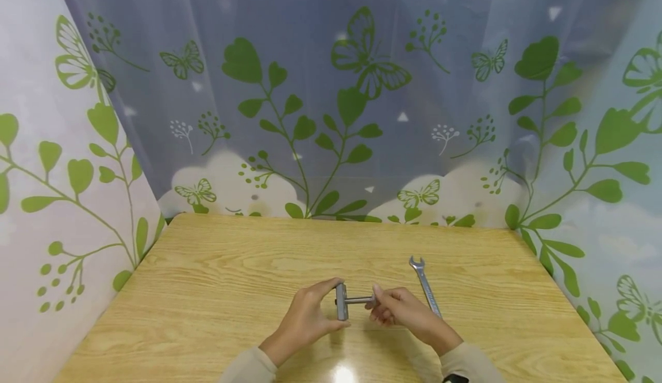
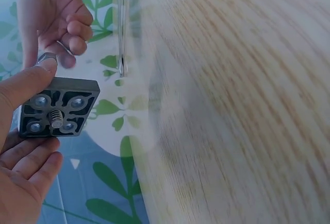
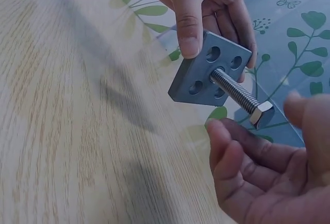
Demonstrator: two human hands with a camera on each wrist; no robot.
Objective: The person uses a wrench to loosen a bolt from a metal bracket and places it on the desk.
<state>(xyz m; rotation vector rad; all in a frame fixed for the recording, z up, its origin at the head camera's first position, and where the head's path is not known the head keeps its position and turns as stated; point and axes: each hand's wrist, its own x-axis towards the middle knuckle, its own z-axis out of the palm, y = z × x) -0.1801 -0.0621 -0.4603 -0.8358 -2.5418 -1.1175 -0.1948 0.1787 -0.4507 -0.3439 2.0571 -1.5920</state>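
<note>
My left hand pinches a square grey metal plate on edge between thumb and fingers, above the table. Holes surround the plate's centre, as the right wrist view shows. Through the middle runs a long hex bolt; its threaded tip pokes out of the ribbed back face in the left wrist view. Around the hex head, at the bolt's right end, my right hand has its fingers loosely bent. A gap shows between thumb and bolt head in the right wrist view.
A silver open-ended wrench lies on the wood-grain table, just beyond my right hand. Curtains with green leaves and butterflies hang behind the table and along both sides.
</note>
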